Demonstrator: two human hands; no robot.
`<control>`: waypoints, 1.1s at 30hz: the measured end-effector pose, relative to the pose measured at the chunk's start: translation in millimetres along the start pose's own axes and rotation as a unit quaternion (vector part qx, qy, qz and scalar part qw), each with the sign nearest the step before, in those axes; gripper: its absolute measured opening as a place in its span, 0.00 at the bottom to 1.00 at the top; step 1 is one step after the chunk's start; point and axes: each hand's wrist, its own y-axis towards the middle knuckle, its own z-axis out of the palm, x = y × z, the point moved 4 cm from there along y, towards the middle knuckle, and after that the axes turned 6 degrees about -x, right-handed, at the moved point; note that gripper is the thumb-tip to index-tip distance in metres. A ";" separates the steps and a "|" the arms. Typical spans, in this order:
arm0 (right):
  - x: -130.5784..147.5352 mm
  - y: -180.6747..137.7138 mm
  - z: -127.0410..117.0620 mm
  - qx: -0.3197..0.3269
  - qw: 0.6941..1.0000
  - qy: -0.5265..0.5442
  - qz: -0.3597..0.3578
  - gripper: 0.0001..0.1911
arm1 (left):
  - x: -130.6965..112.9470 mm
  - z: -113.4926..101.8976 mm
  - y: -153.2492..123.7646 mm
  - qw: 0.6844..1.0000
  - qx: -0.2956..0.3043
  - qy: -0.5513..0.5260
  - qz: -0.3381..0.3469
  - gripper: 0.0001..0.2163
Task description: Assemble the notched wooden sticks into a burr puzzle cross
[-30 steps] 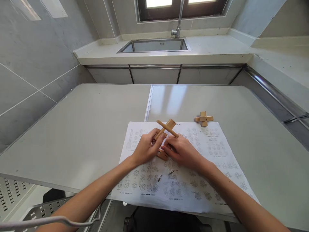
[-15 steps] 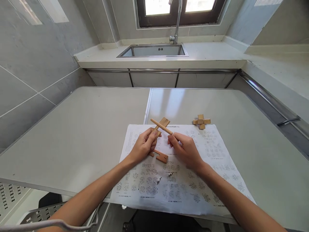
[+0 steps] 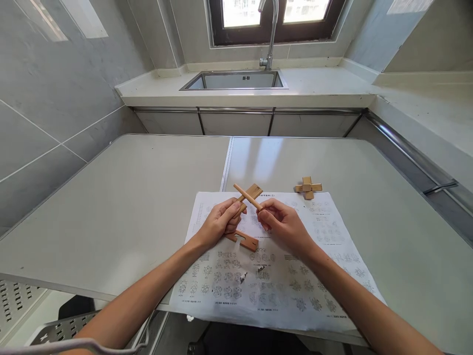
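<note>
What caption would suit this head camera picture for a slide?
Left hand and right hand cross two wooden puzzle bars above a diagram sheet; a notched piece lies beneath.

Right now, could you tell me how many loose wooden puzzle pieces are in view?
3: flat piece in left hand, stick in right hand, notched piece on sheet. Others may be hidden.

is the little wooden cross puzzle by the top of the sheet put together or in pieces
Put together: the small wooden cross puzzle sits as one interlocked piece on the table, at the sheet's far edge, untouched by either hand.
</note>
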 end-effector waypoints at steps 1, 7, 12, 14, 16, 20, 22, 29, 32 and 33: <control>1.3 -0.1 0.2 -0.003 1.000 -0.007 -0.003 0.16 | 0.0 0.2 0.1 1.000 -0.003 -0.003 0.000 0.21; 11.8 -5.7 11.6 0.067 0.969 -0.200 -0.131 0.14 | -4.4 1.7 -0.4 0.998 -0.058 -0.011 0.019 0.19; 7.2 -10.9 20.0 0.125 0.907 -0.332 -0.227 0.13 | -4.5 -0.2 1.0 0.996 -0.084 -0.017 0.024 0.21; 5.9 -10.6 19.1 0.121 0.905 -0.342 -0.223 0.10 | -3.8 -1.5 1.6 0.995 -0.094 -0.019 0.023 0.21; 6.1 -10.1 18.0 0.120 0.905 -0.346 -0.217 0.10 | -3.3 -2.5 2.0 0.994 -0.101 -0.025 0.024 0.21; 6.5 -9.6 17.6 0.133 0.900 -0.353 -0.219 0.10 | -3.1 -3.2 2.4 0.993 -0.106 -0.032 0.030 0.21; 5.9 -9.5 17.7 0.135 0.899 -0.352 -0.223 0.09 | -3.7 -3.4 2.4 0.993 -0.110 -0.033 0.034 0.21; 9.8 -7.3 13.7 0.103 0.949 -0.244 -0.170 0.07 | -4.2 -4.7 2.2 0.992 -0.116 -0.031 0.040 0.21; 15.6 -3.2 6.3 0.054 0.983 -0.140 -0.103 0.11 | -4.2 -5.6 2.5 0.991 -0.119 -0.023 0.051 0.20; 17.0 -1.8 3.8 0.041 0.991 -0.099 -0.078 0.13 | -4.2 -5.6 2.6 0.991 -0.119 -0.023 0.052 0.20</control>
